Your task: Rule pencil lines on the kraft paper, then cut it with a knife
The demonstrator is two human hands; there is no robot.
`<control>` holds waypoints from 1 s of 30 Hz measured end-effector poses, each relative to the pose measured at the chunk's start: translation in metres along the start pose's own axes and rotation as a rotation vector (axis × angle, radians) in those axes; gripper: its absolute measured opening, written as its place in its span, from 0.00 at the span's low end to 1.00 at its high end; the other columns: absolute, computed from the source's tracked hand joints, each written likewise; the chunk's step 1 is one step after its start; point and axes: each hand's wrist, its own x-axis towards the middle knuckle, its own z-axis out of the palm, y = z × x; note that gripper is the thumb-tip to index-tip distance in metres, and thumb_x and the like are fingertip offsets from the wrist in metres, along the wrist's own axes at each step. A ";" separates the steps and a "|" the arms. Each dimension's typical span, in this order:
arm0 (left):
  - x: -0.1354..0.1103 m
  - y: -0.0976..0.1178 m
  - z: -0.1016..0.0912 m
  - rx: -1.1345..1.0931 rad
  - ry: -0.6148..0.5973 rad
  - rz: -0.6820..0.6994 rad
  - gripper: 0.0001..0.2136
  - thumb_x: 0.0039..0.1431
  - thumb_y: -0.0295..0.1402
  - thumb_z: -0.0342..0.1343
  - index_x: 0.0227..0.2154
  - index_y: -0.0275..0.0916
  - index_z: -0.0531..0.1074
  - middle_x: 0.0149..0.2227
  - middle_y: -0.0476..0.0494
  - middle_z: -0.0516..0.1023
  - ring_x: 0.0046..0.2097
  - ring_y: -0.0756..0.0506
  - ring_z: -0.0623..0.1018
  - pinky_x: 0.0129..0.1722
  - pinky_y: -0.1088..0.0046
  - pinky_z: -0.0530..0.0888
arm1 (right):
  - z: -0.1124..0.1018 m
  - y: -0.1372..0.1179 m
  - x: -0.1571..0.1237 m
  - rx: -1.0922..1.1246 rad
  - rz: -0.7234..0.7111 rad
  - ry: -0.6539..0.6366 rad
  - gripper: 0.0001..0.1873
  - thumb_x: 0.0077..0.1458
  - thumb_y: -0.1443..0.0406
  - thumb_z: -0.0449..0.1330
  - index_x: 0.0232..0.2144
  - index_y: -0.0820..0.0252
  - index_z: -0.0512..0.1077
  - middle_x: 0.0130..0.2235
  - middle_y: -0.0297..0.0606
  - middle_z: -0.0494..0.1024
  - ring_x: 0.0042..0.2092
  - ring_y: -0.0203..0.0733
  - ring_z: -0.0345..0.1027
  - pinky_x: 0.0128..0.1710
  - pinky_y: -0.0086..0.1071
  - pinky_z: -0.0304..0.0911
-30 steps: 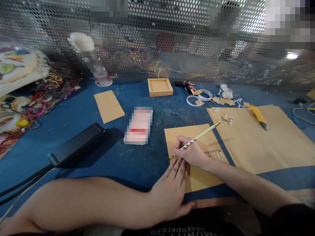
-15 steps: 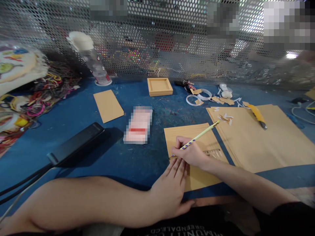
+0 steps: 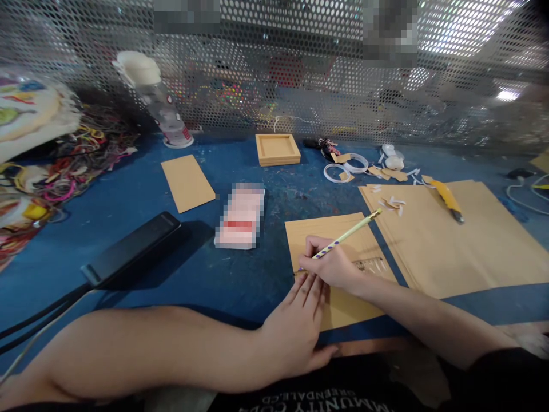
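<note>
My right hand [image 3: 332,264] grips a pale green pencil [image 3: 349,232] with its tip down on a tan sheet of card [image 3: 343,240] lying on the blue table. A clear ruler [image 3: 371,265] lies across that card, partly under my right hand. My left hand [image 3: 298,329] rests flat with its fingers stretched out, pressing on the card's near left part just below the pencil tip.
A stack of larger tan sheets [image 3: 454,240] lies to the right with a yellow utility knife [image 3: 448,200] on it. A small wooden tray [image 3: 277,149], tape rings [image 3: 345,169], another tan card [image 3: 187,182], a black device [image 3: 128,249] and a perforated metal wall [image 3: 274,68] surround the work spot.
</note>
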 end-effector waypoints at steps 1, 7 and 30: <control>0.000 0.000 0.000 0.000 0.001 0.003 0.39 0.66 0.53 0.41 0.62 0.17 0.55 0.63 0.19 0.57 0.66 0.28 0.55 0.65 0.56 0.49 | 0.000 0.000 0.000 0.003 -0.002 0.002 0.13 0.44 0.69 0.59 0.18 0.57 0.56 0.18 0.24 0.59 0.22 0.30 0.51 0.21 0.25 0.48; 0.000 0.000 0.000 -0.003 -0.010 -0.008 0.39 0.65 0.53 0.41 0.62 0.17 0.55 0.64 0.19 0.56 0.66 0.29 0.55 0.65 0.57 0.50 | -0.001 0.000 -0.001 0.002 0.019 -0.005 0.12 0.44 0.69 0.59 0.18 0.57 0.57 0.19 0.24 0.60 0.23 0.31 0.54 0.21 0.26 0.49; 0.001 0.000 0.001 0.003 -0.047 0.002 0.39 0.65 0.52 0.41 0.62 0.15 0.54 0.64 0.15 0.53 0.66 0.27 0.52 0.64 0.55 0.50 | -0.005 -0.001 -0.004 -0.057 -0.022 0.054 0.12 0.41 0.69 0.57 0.17 0.57 0.55 0.18 0.25 0.58 0.23 0.32 0.50 0.21 0.27 0.47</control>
